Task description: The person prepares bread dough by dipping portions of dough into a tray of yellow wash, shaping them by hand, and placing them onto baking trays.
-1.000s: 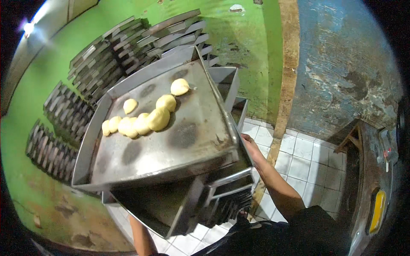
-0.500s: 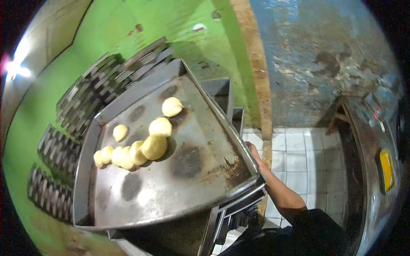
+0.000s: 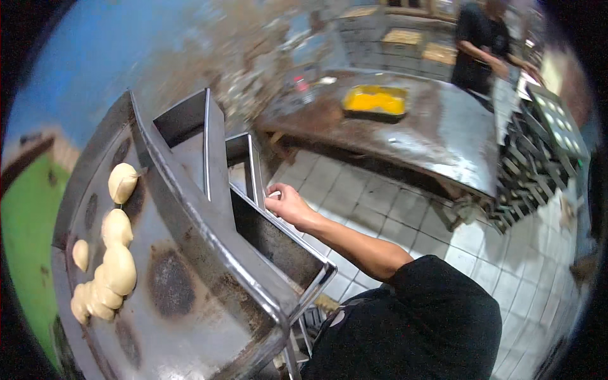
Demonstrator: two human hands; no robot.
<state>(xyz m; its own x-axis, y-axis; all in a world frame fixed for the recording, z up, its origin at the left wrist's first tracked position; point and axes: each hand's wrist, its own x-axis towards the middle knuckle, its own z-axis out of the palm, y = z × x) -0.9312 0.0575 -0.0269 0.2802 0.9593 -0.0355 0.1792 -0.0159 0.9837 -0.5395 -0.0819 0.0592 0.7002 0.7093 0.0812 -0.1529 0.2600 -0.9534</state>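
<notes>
Right hand (image 3: 290, 205): your fingers curl beside the lower trays (image 3: 273, 239); clamped or not, you can't tell.
Left hand: outside your view.
Dough balls (image 3: 119, 271): on your top tray (image 3: 202, 329), mostly touching.

The lower edge crops 1 large tray (image 3: 155, 231); the peeling wall (image 3: 237, 47) is blurred.

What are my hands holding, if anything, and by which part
Your right hand is at the side edge of the lower trays; whether it grips one can't be told. Your left hand is out of view.
</notes>
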